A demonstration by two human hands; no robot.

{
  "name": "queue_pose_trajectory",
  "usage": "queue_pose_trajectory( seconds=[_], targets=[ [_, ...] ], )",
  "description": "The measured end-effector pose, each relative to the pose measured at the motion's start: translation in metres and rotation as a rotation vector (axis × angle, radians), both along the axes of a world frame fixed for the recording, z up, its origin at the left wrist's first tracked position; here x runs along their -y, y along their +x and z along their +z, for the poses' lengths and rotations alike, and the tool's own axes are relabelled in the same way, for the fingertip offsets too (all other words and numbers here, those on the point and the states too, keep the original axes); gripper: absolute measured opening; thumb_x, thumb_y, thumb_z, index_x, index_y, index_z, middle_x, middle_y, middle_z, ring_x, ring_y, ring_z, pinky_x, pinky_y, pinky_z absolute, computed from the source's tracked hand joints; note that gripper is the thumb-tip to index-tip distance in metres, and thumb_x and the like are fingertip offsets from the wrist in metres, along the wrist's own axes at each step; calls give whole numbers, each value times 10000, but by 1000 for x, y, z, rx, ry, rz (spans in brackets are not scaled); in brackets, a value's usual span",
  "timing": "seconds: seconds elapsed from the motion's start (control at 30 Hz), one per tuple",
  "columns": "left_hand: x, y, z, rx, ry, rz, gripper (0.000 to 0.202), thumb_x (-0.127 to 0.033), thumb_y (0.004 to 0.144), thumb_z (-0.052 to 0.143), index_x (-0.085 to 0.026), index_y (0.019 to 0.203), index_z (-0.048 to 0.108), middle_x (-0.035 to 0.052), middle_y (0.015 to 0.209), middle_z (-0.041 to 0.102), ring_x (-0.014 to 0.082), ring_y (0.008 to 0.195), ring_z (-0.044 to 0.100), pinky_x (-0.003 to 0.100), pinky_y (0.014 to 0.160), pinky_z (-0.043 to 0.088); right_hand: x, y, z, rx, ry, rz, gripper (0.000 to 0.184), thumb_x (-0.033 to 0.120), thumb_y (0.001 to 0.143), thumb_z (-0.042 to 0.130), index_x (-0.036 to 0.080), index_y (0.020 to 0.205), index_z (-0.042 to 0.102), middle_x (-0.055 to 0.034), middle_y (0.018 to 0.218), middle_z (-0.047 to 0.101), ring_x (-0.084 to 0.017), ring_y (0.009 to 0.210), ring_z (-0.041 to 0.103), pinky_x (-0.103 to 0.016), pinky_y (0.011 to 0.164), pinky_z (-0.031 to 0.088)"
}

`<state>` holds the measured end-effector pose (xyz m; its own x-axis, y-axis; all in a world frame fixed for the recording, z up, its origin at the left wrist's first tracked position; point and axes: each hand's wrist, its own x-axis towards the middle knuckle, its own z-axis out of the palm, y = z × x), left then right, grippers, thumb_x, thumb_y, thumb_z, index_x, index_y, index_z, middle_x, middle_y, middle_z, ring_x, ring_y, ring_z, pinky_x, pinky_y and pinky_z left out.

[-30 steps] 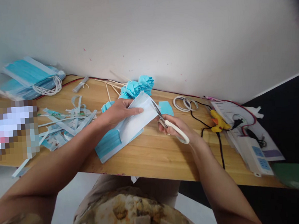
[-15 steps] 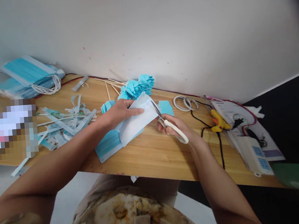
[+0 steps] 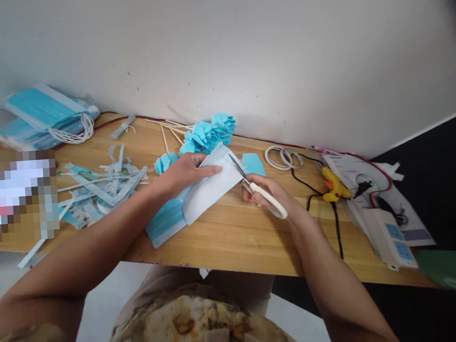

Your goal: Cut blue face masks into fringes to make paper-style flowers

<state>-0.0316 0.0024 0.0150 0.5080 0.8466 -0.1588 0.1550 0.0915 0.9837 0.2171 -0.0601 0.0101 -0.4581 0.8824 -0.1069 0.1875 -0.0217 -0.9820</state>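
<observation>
My left hand [image 3: 191, 169] pinches a pale face mask sheet [image 3: 209, 192] between thumb and fingers, its white side facing up. My right hand [image 3: 266, 188] grips white-handled scissors [image 3: 269, 199], whose metal blades lie at the sheet's right edge, near its top corner. Under the sheet, a blue mask piece [image 3: 166, 223] lies on the table. Just beyond the scissors rests a small blue square [image 3: 253, 164]. Behind my left hand are blue folded flowers [image 3: 210, 133] on thin wooden sticks.
Cut strips [image 3: 104, 187] lie scattered at left, below a stack of masks [image 3: 44, 108]. On the right are tape rolls [image 3: 277, 158], a yellow glue gun [image 3: 334, 184] with black cable, and a power strip [image 3: 391, 237]. A wall runs behind the wooden table [image 3: 236, 243].
Hardly anything differs. The sheet and both hands have shifted very slightly, and the scissors' blades sit at nearly the same place on the sheet's edge.
</observation>
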Motion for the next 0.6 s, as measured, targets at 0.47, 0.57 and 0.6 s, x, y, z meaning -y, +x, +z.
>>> queue_pose_trajectory(
  seconds=[0.47, 0.57, 0.6],
  targets=[
    [1, 0, 1, 132, -186, -1, 353, -428, 688, 807, -133, 837, 683, 2, 653, 640, 106, 524, 548, 214, 473, 415, 1, 0, -1, -23, -71, -98, 515, 524, 675, 805, 168, 1007, 635, 36, 651, 537, -63, 501, 389, -222, 419, 290],
    [0, 1, 1, 145, -208, -7, 353, -424, 687, 813, -133, 839, 681, 2, 655, 643, 105, 527, 556, 210, 473, 417, 0, 0, -2, -21, -58, -99, 530, 538, 681, 797, 161, 1023, 646, 37, 642, 539, -58, 480, 382, -221, 409, 292],
    [0, 1, 1, 146, -208, -9, 353, -424, 687, 814, -134, 839, 681, 2, 657, 643, 103, 527, 556, 207, 472, 415, 0, 0, -2, -22, -55, -98, 527, 538, 682, 797, 161, 1018, 649, 38, 639, 538, -58, 477, 383, -221, 407, 293]
  ],
)
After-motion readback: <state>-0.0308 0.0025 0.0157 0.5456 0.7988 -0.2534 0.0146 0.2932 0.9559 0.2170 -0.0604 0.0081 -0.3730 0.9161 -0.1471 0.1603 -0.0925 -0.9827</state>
